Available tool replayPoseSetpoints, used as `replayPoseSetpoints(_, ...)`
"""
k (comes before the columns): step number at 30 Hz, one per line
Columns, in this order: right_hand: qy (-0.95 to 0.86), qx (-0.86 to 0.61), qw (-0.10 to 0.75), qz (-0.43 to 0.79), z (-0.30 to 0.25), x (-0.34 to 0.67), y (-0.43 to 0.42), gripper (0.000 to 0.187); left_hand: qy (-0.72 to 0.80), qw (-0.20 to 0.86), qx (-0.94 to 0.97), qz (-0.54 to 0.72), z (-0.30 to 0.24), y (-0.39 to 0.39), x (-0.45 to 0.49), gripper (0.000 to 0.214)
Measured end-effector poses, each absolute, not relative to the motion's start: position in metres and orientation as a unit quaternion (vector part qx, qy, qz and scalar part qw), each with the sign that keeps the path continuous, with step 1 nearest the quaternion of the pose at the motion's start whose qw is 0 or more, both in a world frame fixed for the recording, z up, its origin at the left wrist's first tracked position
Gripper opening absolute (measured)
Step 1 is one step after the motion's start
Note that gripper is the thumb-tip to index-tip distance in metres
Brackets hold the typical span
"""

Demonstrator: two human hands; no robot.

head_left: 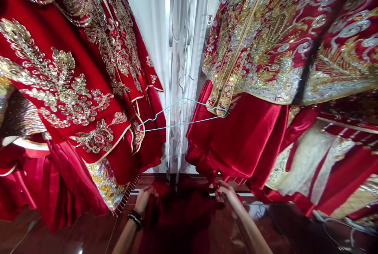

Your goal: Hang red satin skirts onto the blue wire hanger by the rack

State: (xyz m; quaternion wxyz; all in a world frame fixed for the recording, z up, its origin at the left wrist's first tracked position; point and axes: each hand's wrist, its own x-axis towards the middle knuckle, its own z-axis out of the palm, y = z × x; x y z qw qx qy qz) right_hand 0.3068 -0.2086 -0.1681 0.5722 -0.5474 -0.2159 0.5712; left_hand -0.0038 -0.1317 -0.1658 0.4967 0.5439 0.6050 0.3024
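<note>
Since the cloth (180, 214) would sag otherwise, the left hand (147, 198) and right hand (223, 194), below the bare hanger (177, 125), each close on its top edge, spread wide.

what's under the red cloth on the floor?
Dark glossy floor shows around the cloth, which the left hand and right hand grip at its top corners. Anything directly beneath it is covered.

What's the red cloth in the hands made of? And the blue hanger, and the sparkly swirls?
The red cloth, held by left hand and right hand, looks like dull fabric, maybe velvet: little shine. The blue hanger looks like thin coated wire. The swirls look like gold and silver sequins or thread: they glitter.
</note>
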Motion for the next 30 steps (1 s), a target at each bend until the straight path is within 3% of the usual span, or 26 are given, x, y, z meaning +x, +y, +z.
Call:
replayPoseSetpoints(4, -0.293, -0.487, 0.583, 0.581, -0.116, 0.302, -0.211, 0.02, 0.461, 0.666, 0.416, 0.414, -0.124, -0.146, 0.019, 0.008)
replayPoseSetpoints(9, -0.344, -0.444, 0.569, 0.6, -0.064, 0.286, -0.216, 0.016, 0.334, 0.752, 0.376, 0.426, -0.077, -0.163, 0.043, 0.032)
replayPoseSetpoints(14, -0.349, -0.411, 0.591, 0.6, -0.031, 0.273, -0.221, 0.026, 0.294, 0.722, 0.477, 0.405, -0.067, -0.174, 0.064, 0.033)
replayPoseSetpoints(21, -0.359, -0.375, 0.56, 0.647, -0.011, 0.253, -0.228, 0.037, 0.318, 0.608, 0.653, 0.322, -0.095, -0.199, 0.108, 0.044)
replayPoseSetpoints(25, -0.346, -0.375, 0.563, 0.65, -0.01, 0.251, -0.23, 0.033, 0.334, 0.561, 0.687, 0.319, -0.113, -0.198, 0.114, 0.04)
replayPoseSetpoints(30, -0.282, -0.369, 0.608, 0.644, -0.01, 0.262, -0.232, 0.027, 0.326, 0.591, 0.687, 0.268, -0.121, -0.187, 0.11, 0.046)
